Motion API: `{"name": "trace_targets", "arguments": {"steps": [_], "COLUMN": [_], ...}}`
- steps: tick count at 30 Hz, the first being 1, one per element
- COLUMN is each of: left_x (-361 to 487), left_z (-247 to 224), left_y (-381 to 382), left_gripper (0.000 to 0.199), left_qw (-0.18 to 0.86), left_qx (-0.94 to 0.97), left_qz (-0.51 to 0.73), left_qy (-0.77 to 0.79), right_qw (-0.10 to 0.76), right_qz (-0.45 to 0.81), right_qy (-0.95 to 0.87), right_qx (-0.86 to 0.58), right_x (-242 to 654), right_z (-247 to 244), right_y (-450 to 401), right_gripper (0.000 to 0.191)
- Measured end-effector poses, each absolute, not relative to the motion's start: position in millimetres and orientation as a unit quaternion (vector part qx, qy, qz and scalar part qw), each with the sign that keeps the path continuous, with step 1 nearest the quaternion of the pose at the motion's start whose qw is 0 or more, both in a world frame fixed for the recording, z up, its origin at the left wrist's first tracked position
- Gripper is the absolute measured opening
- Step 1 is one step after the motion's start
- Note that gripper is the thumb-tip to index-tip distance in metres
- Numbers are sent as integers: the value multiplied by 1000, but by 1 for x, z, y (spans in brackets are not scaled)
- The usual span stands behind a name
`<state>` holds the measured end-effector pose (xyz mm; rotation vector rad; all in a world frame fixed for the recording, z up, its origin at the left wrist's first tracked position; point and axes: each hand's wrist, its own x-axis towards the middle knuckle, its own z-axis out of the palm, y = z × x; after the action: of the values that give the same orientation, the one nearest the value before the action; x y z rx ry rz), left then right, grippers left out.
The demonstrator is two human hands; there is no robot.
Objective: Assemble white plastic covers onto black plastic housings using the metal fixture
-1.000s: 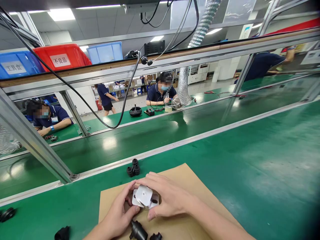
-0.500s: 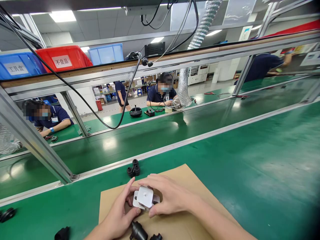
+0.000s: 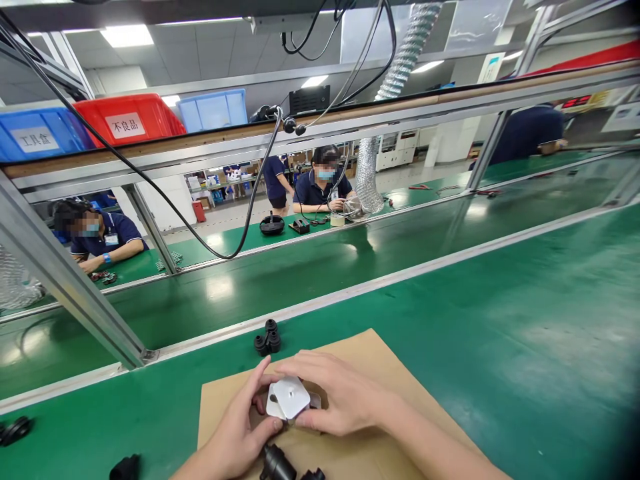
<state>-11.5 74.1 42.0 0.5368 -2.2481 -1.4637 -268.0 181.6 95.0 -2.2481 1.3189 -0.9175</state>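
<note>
Between my two hands is a white metal bracket with rounded square plates (image 3: 291, 398), one lying over another at an angle, a dark hole showing in the lower one. My left hand (image 3: 245, 427) grips its left side with thumb and fingers. From the right, my right hand (image 3: 335, 393) curls round the upper plate, thumb at the near edge. Their undersides are hidden by my fingers. Just below, on the brown cardboard sheet (image 3: 385, 380), lie a black cylindrical part (image 3: 277, 463) and a smaller black part (image 3: 313, 474), cut off by the frame edge.
Several black round parts (image 3: 267, 337) stand together beyond the cardboard. More black pieces, one at the lower left (image 3: 125, 467) and one at the left edge (image 3: 16, 431), rest on the green bench (image 3: 505, 333). A metal post (image 3: 75, 280) rises at left. Co-workers sit across the line.
The upper plate has turned and tilted between my hands, showing more of the lower plate's left side. A standing person in the background has moved right. At far right a co-worker's arm has come down.
</note>
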Motion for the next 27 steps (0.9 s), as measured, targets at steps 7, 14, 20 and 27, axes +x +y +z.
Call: {"name": "trace_targets", "arguments": {"steps": [7, 14, 20, 27], "left_x": [-12, -13, -12, -14], "left_z": [44, 44, 42, 43], "left_y": [74, 74, 75, 75], "left_gripper": [83, 86, 86, 85], "left_qw": [205, 201, 201, 208], "left_qx": [196, 209, 201, 184], "left_qz": [-533, -533, -529, -560], "left_qy": [-797, -795, -799, -781], "right_qw": [161, 210, 176, 169], "right_qz": [-312, -318, -302, -321], "right_qy": [492, 480, 500, 521], "right_qx": [-797, -790, -792, -773], "right_x": [-256, -256, -253, -255], "right_z": [98, 102, 99, 103], "right_y": [184, 183, 187, 187], "right_gripper": [84, 83, 76, 75]}}
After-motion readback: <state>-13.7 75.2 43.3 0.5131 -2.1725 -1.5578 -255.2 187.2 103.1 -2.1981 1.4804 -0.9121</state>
